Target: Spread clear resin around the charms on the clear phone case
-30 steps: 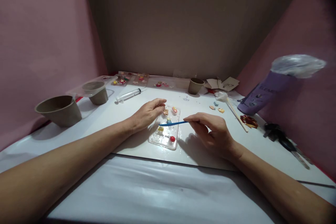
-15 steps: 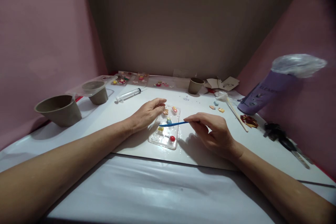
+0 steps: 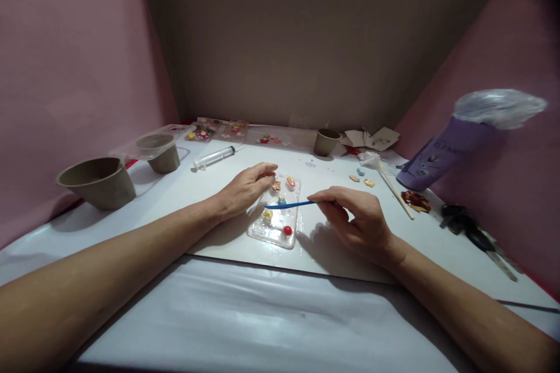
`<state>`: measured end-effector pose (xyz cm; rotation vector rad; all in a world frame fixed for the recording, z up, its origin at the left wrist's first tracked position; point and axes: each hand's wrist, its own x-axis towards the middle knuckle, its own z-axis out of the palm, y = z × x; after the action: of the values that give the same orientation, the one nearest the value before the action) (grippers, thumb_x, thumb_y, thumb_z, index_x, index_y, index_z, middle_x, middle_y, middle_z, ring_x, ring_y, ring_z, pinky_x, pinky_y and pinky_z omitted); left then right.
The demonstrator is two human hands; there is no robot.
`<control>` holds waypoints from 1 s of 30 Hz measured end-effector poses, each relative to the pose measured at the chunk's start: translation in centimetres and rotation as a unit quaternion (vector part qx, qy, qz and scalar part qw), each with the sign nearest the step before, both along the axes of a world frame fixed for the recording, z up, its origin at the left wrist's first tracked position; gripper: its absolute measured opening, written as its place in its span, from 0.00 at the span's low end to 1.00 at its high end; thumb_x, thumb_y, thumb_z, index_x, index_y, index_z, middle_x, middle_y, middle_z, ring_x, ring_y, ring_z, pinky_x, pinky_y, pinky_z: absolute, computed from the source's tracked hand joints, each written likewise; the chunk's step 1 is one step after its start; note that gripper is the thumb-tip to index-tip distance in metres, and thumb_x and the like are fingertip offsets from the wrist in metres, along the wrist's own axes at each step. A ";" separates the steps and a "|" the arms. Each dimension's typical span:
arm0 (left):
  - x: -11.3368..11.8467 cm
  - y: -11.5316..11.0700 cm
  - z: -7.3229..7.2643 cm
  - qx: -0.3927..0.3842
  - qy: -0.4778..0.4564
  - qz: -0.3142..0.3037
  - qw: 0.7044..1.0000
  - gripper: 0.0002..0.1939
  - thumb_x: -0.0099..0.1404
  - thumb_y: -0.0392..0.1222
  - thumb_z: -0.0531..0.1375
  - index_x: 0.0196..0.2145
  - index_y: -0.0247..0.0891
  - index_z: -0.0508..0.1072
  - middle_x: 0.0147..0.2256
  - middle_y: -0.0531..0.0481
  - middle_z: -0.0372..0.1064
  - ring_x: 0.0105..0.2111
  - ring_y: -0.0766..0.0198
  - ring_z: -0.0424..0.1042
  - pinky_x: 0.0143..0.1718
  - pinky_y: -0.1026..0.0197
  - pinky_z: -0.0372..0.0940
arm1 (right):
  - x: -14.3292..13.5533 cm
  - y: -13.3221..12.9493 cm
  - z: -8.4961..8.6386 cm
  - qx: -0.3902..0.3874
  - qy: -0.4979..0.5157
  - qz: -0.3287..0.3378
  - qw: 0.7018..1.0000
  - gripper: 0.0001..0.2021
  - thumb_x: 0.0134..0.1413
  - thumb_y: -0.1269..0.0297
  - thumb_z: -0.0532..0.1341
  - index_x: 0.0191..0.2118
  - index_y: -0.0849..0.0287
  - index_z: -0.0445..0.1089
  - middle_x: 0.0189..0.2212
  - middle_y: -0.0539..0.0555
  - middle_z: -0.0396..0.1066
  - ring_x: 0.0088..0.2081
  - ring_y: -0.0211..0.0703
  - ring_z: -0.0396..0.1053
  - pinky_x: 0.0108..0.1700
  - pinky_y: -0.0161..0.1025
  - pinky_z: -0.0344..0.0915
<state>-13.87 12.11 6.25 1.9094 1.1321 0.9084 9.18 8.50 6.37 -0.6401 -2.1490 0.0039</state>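
Observation:
A clear rectangular case (image 3: 262, 236) lies in front of me, wet-looking and shiny, with small charms on it. Among these are a red dome (image 3: 287, 231), a yellow-and-white charm (image 3: 268, 214), a blue one (image 3: 282, 200), a brown one (image 3: 276, 185) and a pink-and-yellow one (image 3: 291, 182). My left hand (image 3: 247, 186) rests at the case's upper left edge, fingers stretched out; their contact with it is partly hidden. Pinched in my right hand (image 3: 350, 215) is a thin blue stick tool (image 3: 291, 205), its tip above the yellow-and-white charm.
Brown cups (image 3: 102, 186) stand at left, another cup (image 3: 326, 143) behind. A syringe (image 3: 214, 158) lies beyond my left hand. Loose charms (image 3: 368, 183), a wooden stick (image 3: 396, 192), a tilted purple container (image 3: 437, 154) and a black-handled tool (image 3: 476, 239) are at right.
The blue stick tool has shifted up very slightly with my right hand. My left hand and the case stay put.

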 end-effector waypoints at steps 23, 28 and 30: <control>0.0 0.0 0.0 0.004 0.004 0.001 1.000 0.24 0.66 0.47 0.52 0.56 0.34 0.63 0.55 0.42 0.64 0.54 0.55 0.63 0.57 0.53 0.57 | 0.0 0.0 -0.1 -0.046 0.017 -0.003 0.999 0.08 0.56 0.74 0.56 0.37 0.59 0.72 0.24 0.50 0.72 0.21 0.32 0.63 0.24 0.32 0.61; 0.1 0.0 0.0 0.007 0.009 0.005 1.000 0.23 0.66 0.47 0.52 0.56 0.35 0.63 0.54 0.43 0.64 0.54 0.54 0.64 0.56 0.52 0.57 | 0.4 0.2 0.0 -0.128 0.074 -0.006 0.989 0.07 0.55 0.72 0.57 0.36 0.59 0.72 0.20 0.47 0.66 0.20 0.32 0.60 0.21 0.32 0.57; 0.1 0.0 0.0 0.010 0.012 0.006 1.000 0.23 0.65 0.47 0.52 0.56 0.35 0.64 0.55 0.43 0.64 0.55 0.55 0.63 0.57 0.54 0.56 | 0.7 0.5 0.2 -0.173 0.108 0.002 0.979 0.06 0.55 0.71 0.57 0.35 0.59 0.72 0.18 0.46 0.63 0.20 0.32 0.60 0.21 0.32 0.57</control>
<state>-13.78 12.07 6.26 1.9361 1.1548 0.9085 9.92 8.95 6.54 -0.7952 -1.9528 0.4389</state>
